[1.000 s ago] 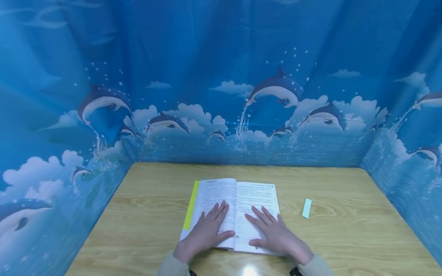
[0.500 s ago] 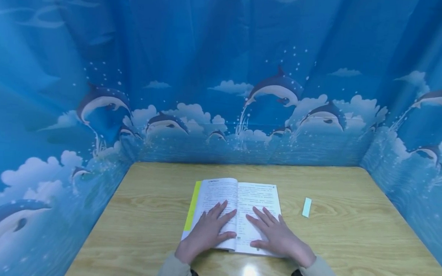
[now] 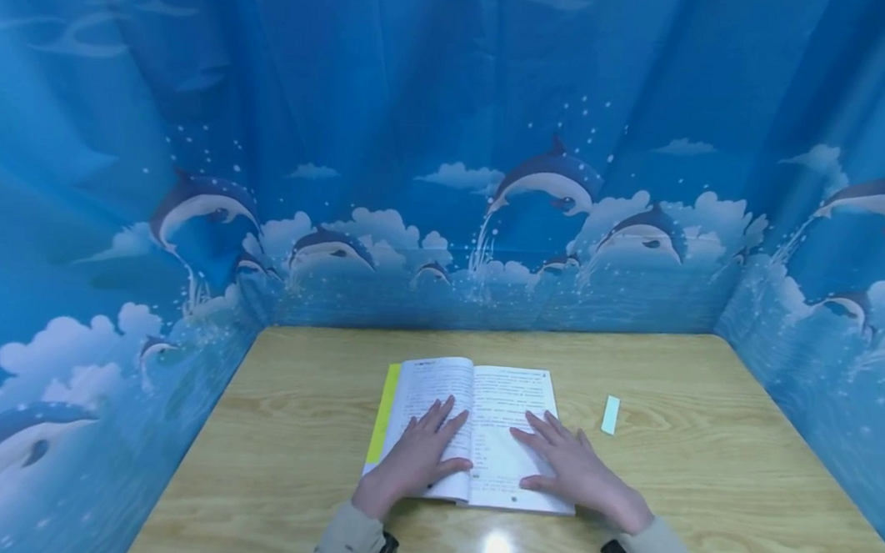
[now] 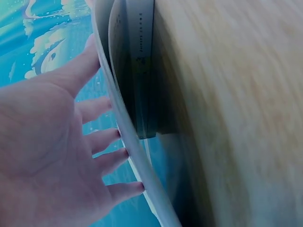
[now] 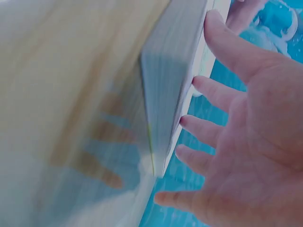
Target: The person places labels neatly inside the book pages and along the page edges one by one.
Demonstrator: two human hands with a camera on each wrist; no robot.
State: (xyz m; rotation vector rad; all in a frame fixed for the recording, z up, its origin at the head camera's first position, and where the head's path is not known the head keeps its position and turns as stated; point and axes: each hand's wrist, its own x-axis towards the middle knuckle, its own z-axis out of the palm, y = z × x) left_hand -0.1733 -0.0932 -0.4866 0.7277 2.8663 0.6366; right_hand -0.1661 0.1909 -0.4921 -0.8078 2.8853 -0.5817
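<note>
An open book (image 3: 507,397) with printed pages lies on the wooden table, a yellow strip showing along its left edge. My left hand (image 3: 416,459) rests on the left page with fingers spread. On the right page lies my right hand (image 3: 575,467), its fingers straight and apart. In the left wrist view the left fingertips touch the page side of the book (image 4: 125,109), whose pages bow up from the table. The right wrist view shows the thick page block (image 5: 168,80), with the right hand's fingertips (image 5: 187,120) along its upper face.
A small pale green strip (image 3: 610,415) lies on the table (image 3: 703,457) to the right of the book. Blue curtains (image 3: 389,140) printed with dolphins enclose the table at the back and both sides.
My right hand has slid a little to the right across the right page, toward its outer edge. The left hand stays nearly in place on the left page.
</note>
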